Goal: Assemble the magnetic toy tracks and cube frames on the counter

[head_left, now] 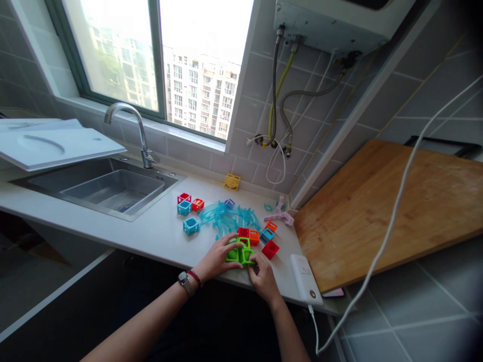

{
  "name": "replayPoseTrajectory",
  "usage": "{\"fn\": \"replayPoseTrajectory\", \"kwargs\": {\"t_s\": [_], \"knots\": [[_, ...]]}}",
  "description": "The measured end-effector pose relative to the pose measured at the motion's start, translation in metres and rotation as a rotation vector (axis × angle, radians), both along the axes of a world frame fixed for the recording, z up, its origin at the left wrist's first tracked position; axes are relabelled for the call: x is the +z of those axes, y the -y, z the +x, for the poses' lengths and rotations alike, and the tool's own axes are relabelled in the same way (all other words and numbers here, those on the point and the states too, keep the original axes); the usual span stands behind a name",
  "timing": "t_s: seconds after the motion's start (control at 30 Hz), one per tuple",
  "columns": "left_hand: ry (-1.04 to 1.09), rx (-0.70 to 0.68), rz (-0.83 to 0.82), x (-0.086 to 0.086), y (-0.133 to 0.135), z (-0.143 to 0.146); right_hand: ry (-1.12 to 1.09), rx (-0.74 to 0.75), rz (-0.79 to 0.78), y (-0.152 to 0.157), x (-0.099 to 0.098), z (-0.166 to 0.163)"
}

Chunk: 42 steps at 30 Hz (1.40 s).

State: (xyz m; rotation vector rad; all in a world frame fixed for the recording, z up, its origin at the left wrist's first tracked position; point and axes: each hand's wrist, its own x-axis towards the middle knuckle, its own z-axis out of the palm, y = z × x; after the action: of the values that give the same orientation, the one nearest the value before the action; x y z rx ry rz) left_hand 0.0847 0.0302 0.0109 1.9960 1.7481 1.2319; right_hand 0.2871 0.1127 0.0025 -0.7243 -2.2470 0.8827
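Several green hollow toy blocks sit together at the counter's front edge. My left hand is wrapped round their left side, thumb in front and fingers over the top. From the right, my right hand pinches the lower right corner of the green blocks; its fingertips are partly hidden. Just behind them stand a red block and an orange block. To the right lie another red block, a blue block and a second orange block.
Translucent blue track pieces spread behind my hands. Light blue blocks stand left, a yellow piece by the wall. The sink is far left. A white power bank with a cable and a wooden board bound the right.
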Motion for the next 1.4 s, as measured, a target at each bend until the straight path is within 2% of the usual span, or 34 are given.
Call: {"fn": "replayPoseTrajectory", "kwargs": {"t_s": [0.33,0.47,0.67,1.0,1.2,1.4], "knots": [[0.029,0.026,-0.013,-0.003,0.001,0.002,-0.054,-0.061,-0.085,0.005,-0.002,0.0],[0.085,0.046,-0.013,0.001,0.002,0.004,-0.09,-0.06,-0.133,0.003,-0.001,0.001],[0.127,-0.006,0.011,0.008,0.007,0.004,-0.158,-0.033,-0.175,0.001,0.004,0.003],[0.048,-0.004,-0.035,0.004,0.007,0.004,-0.082,0.004,-0.02,0.004,-0.002,0.005],[0.052,0.021,-0.029,-0.004,0.004,0.003,-0.087,-0.047,0.065,0.006,-0.007,0.007],[0.048,0.024,-0.026,-0.006,0.003,0.002,-0.084,-0.152,0.059,0.006,-0.015,0.02]]}}
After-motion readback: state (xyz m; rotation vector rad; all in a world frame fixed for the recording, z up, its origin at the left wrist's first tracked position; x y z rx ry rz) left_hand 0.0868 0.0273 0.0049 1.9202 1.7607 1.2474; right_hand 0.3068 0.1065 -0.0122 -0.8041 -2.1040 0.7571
